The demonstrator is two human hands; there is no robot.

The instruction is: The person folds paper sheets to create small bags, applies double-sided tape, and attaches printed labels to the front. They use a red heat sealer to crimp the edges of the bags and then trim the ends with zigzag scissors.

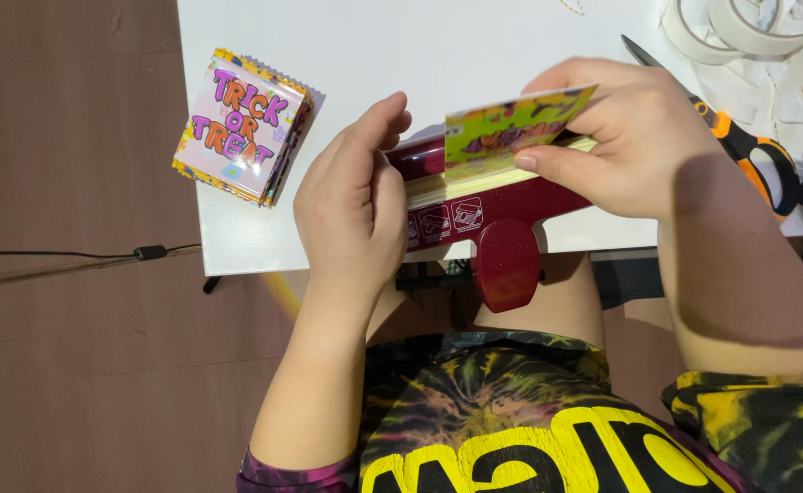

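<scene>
A dark red glossy plastic punch tool (497,215) lies at the near edge of the white counter (401,55), its long axis running roughly left to right across the view, with a slight rise toward the right; its rounded red lever (505,263) sticks out over the counter's edge toward the person. A stack of pale yellow cards (438,187) sits in the tool's slot, lying along the same left-to-right axis. The right hand (625,137) has its grip closed on a thin card printed in yellow, green and purple (516,126), thumb on the near face and fingers behind it, holding the card on edge above the stack with its long side following the tool and its right end tilted a little upward. The left hand (356,205) rests over the left end of the tool, fingers curled together and the palm pressed against it, covering that end; whether it truly grasps the tool cannot be told. Well apart on the left part of the counter lies a square stack of colourful printed cards with zigzag edges (242,126), turned slightly askew. Beyond the right hand, orange-handled scissors (748,151) lie on the counter, with white rolls of tape (748,32) near the far right corner.
</scene>
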